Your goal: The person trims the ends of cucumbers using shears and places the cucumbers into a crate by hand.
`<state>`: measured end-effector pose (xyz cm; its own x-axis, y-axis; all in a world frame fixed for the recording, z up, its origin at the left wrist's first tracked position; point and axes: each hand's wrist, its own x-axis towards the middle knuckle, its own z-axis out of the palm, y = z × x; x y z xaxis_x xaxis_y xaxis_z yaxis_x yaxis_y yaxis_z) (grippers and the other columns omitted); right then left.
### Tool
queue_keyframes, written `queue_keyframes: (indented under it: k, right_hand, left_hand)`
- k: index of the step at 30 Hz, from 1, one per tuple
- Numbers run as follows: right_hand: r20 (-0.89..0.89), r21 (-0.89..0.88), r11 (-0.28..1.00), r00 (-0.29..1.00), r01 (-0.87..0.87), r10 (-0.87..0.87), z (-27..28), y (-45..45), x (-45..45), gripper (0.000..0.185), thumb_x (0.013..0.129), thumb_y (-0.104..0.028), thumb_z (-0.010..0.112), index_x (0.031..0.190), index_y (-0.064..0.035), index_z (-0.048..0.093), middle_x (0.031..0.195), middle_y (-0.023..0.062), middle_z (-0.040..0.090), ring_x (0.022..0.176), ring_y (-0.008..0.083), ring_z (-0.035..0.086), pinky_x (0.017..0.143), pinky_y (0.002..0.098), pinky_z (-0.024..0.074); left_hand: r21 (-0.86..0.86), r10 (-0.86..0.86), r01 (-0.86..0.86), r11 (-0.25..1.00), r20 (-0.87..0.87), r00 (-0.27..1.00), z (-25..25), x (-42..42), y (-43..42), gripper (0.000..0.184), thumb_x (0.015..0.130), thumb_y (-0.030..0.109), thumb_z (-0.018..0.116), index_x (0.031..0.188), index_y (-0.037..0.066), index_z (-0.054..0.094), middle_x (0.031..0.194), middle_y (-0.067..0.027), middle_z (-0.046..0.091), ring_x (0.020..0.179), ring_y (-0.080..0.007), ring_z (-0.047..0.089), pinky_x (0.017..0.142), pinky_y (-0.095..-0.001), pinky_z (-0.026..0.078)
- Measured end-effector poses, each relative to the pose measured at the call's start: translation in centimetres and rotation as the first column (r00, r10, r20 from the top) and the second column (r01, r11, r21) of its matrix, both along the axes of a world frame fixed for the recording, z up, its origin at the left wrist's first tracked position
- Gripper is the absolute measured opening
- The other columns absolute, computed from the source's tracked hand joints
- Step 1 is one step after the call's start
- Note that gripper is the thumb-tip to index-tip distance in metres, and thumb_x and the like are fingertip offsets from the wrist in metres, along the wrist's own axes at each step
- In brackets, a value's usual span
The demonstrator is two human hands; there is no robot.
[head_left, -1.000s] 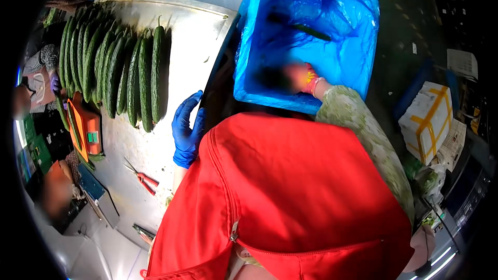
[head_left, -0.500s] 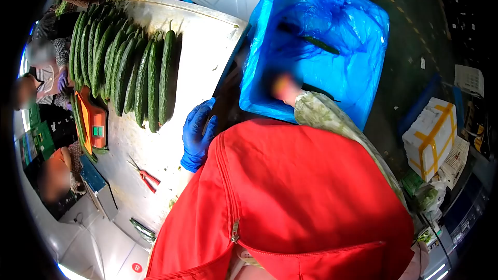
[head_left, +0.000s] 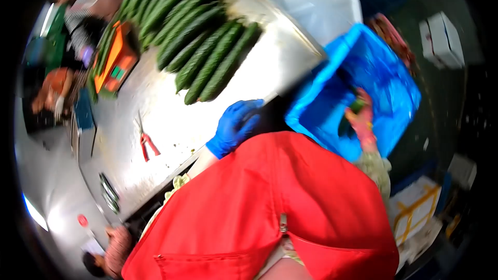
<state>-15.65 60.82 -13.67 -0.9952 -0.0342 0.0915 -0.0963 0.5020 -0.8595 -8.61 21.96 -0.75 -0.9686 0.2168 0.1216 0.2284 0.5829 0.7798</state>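
My left hand [head_left: 234, 128], in a blue glove, rests at the edge of the white worktable [head_left: 282, 54]. Its fingers are stretched out, with the thumb apart, and it holds nothing. Down inside the crate lined with blue plastic [head_left: 324, 80], my right hand [head_left: 364, 116] is closed around a cucumber [head_left: 357, 105], partly hidden by the fingers and blurred. A row of long green cucumbers [head_left: 228, 65] lies side by side on the table, beyond my left hand.
Red-handled scissors [head_left: 147, 145] lie on the table near an orange scale [head_left: 118, 65]. A white lid or tub [head_left: 314, 2] stands behind the crate. Other people [head_left: 83, 26] are across the table at left. A taped white foam box [head_left: 415, 210] sits at right.
The view has turned, shifting the table and crate. My right hand, blurred near the crate's close side before, now grips a cucumber farther in. My left hand stays by the table edge.
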Motion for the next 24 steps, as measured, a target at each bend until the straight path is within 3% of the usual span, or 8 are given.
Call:
queue_keyframes:
  k: [4,8,10,12,16,18,22,24]
  right_hand:
    - [-0.197,-0.252,0.96,0.978,-0.123,0.074,11.5,-1.8,-3.5,0.078,0.066,-0.015,0.077,0.135,-0.0045,0.041,0.115,0.0062,0.049,0.099,0.0175,0.049,0.089,0.0302,0.0427]
    - [-0.623,0.26,0.898,0.649,-0.354,0.436,24.5,-13.9,-6.9,0.064,0.062,-0.018,0.076,0.121,-0.0049,0.055,0.11,0.0132,0.054,0.096,0.0292,0.055,0.081,0.0365,0.0459]
    - [-0.494,0.514,0.735,0.548,-0.441,0.675,27.9,-21.5,-7.2,0.058,0.061,-0.02,0.074,0.117,-0.0127,0.059,0.098,0.0137,0.056,0.091,0.0356,0.057,0.078,0.0445,0.0471]
    - [-0.61,0.613,0.682,0.309,-0.4,0.73,26.0,-29.1,-8.1,0.052,0.066,-0.021,0.073,0.116,-0.0161,0.061,0.105,0.018,0.058,0.093,0.0371,0.058,0.081,0.0467,0.0478]
    - [-0.078,0.85,0.155,0.17,-0.503,0.982,24.2,-42.4,-8.5,0.058,0.06,-0.028,0.077,0.113,-0.0131,0.057,0.097,0.0141,0.054,0.092,0.0332,0.057,0.075,0.0433,0.0446]
    - [-0.021,0.861,0.077,0.116,-0.502,0.993,20.3,-47.2,-8.4,0.067,0.064,-0.032,0.075,0.124,-0.0135,0.052,0.104,0.0142,0.055,0.095,0.0318,0.057,0.076,0.0427,0.0445]
    - [-0.108,0.795,0.168,0.137,-0.583,0.985,14.8,-50.7,-9.2,0.071,0.069,-0.036,0.069,0.134,-0.0176,0.047,0.121,0.0138,0.052,0.117,0.0331,0.048,0.099,0.0449,0.0338]
    - [-0.39,0.692,0.399,0.153,-0.601,0.908,14.7,-49.2,-9.2,0.07,0.07,-0.038,0.069,0.134,-0.0166,0.048,0.122,0.0137,0.051,0.118,0.0327,0.047,0.104,0.0464,0.0291]
  left_hand:
    - [0.014,0.024,-0.024,1.0,-0.029,0.999,-0.1,0.3,-2.6,0.034,0.086,0.014,0.062,0.118,0.006,0.058,0.106,-0.0157,0.062,0.094,-0.034,0.059,0.082,-0.04,0.048]
    - [0.036,0.107,-0.105,0.994,-0.049,0.993,0.2,1.4,-4.8,0.034,0.086,0.011,0.062,0.119,0.007,0.06,0.108,-0.0146,0.063,0.098,-0.0324,0.06,0.085,-0.0375,0.048]
    - [0.041,0.138,-0.135,0.99,-0.064,0.988,0.7,1.8,-5.9,0.034,0.086,0.011,0.061,0.119,0.007,0.059,0.109,-0.0145,0.063,0.099,-0.0321,0.06,0.086,-0.0376,0.048]
    - [0.038,0.183,-0.181,0.983,-0.084,0.979,0.6,2.5,-7.2,0.034,0.086,0.011,0.061,0.119,0.006,0.059,0.113,-0.0139,0.063,0.102,-0.0317,0.059,0.088,-0.0374,0.047]
    - [0.117,0.29,-0.275,0.954,-0.146,0.946,-0.1,3.5,-9.6,0.033,0.085,0.014,0.062,0.117,0.005,0.06,0.11,-0.0146,0.063,0.1,-0.0325,0.059,0.087,-0.0381,0.046]
    - [0.142,0.339,-0.319,0.937,-0.155,0.928,-0.5,4.2,-10.8,0.034,0.085,0.014,0.063,0.117,0.003,0.06,0.111,-0.0144,0.063,0.102,-0.0321,0.059,0.088,-0.0375,0.046]
    - [0.173,0.429,-0.417,0.892,-0.039,0.902,-0.9,4.9,-12.5,0.033,0.085,0.005,0.063,0.117,0.002,0.059,0.118,-0.012,0.063,0.109,-0.0262,0.06,0.095,-0.0345,0.044]
    - [0.207,0.445,-0.428,0.88,-0.038,0.895,-1.5,5.0,-13.0,0.033,0.085,0.005,0.063,0.117,0.002,0.059,0.117,-0.0132,0.063,0.108,-0.0266,0.059,0.094,-0.0347,0.044]
